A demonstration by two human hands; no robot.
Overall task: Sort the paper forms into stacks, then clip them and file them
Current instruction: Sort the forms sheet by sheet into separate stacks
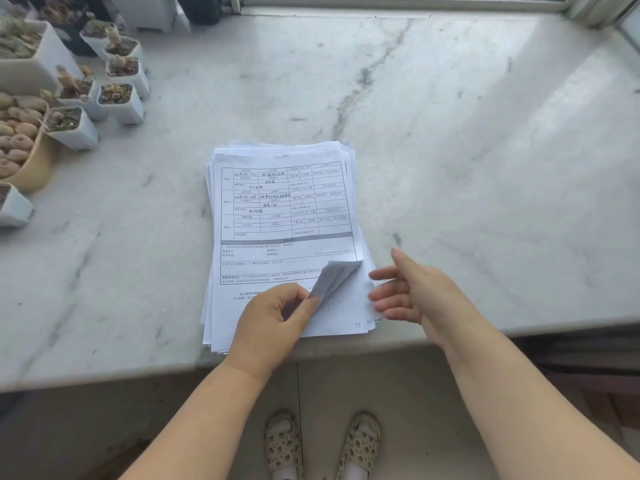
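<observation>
A thick stack of printed paper forms (284, 216) lies on the marble sill (450, 150), near its front edge. The top sheet carries a table with handwriting. My left hand (273, 323) rests on the lower part of the stack and pinches the bottom right corner of the top sheet (334, 277), which is curled up and folded back. My right hand (412, 292) hovers just to the right of the stack with its fingers straight and spread toward the paper's edge, holding nothing.
Several small white pots with succulents (117, 95) crowd the far left of the sill, beside a tan bowl of round plants (24, 147). A window frame (398, 3) runs along the back. The sill's front edge (519, 329) drops to the floor, where my sandalled feet (322, 445) stand.
</observation>
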